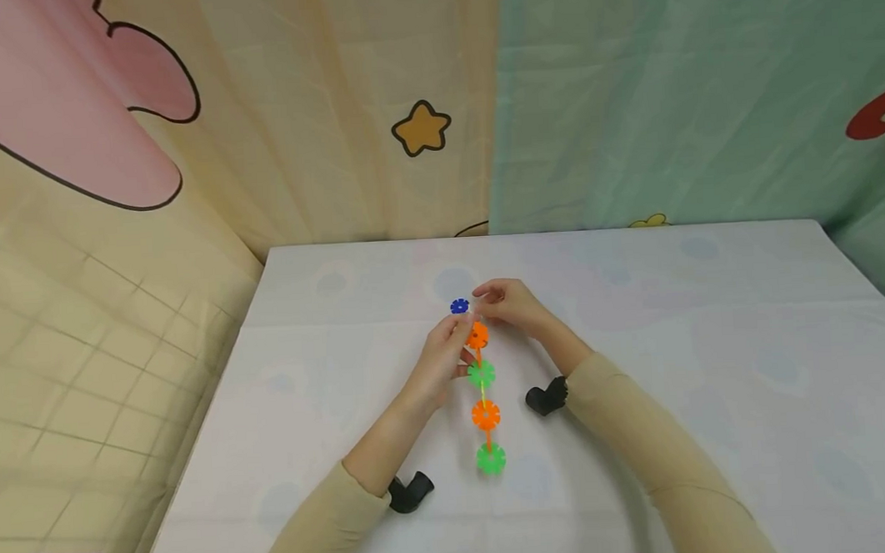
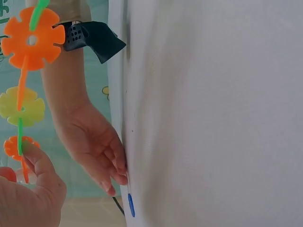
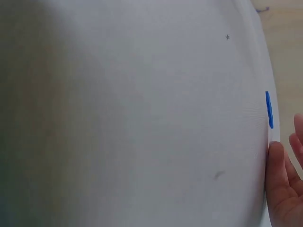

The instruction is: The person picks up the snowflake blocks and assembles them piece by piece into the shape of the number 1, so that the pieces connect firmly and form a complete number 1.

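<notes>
My left hand [image 1: 441,353] pinches the far end of a chain of interlocking plastic snowflake discs [image 1: 493,416], with orange, green and yellow pieces joined through their slots. In the left wrist view, the thumb [image 2: 40,161] presses by a small orange disc [image 2: 9,147] at that end. The rest of the chain hangs toward the near side, over the white table. A blue snowflake disc [image 1: 460,306] lies flat on the tabletop, just past the left fingertips. Close beside it, my right hand [image 1: 515,304] holds nothing, its fingers loosely bent and apart from the thumb.
The white table [image 1: 718,379] spreads to both sides, its far edge meeting a printed curtain [image 1: 331,149]. A black wrist mount [image 1: 546,398] sticks out from the right wrist, and another black mount [image 1: 411,492] from the left.
</notes>
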Tool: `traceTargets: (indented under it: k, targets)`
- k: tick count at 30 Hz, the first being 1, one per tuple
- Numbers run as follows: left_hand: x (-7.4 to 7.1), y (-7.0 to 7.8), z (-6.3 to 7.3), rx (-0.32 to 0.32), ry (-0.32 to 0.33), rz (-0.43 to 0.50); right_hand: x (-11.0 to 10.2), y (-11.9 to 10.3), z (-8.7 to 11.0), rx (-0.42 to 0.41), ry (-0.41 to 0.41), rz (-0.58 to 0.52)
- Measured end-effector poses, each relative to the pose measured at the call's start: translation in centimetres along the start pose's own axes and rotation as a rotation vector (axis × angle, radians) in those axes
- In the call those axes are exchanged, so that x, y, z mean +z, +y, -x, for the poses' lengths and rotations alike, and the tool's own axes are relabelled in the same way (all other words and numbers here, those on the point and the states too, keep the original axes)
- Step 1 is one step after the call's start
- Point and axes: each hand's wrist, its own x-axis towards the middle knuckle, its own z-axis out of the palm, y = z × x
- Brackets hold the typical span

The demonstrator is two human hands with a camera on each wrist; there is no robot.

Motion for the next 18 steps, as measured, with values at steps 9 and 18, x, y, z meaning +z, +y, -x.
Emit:
traceTargets:
  k: [9,18]
  targets:
    - [-0.3,0.1,-0.2,0.017,0.010,0.017,1.8,-1.5,-1.5,-0.021,0.079,0.311]
    - [-0.5,-0.1,-0.2,0.052,-0.006,0.034,2.6,-1.9,-1.9,-0.031,0.076,0.476]
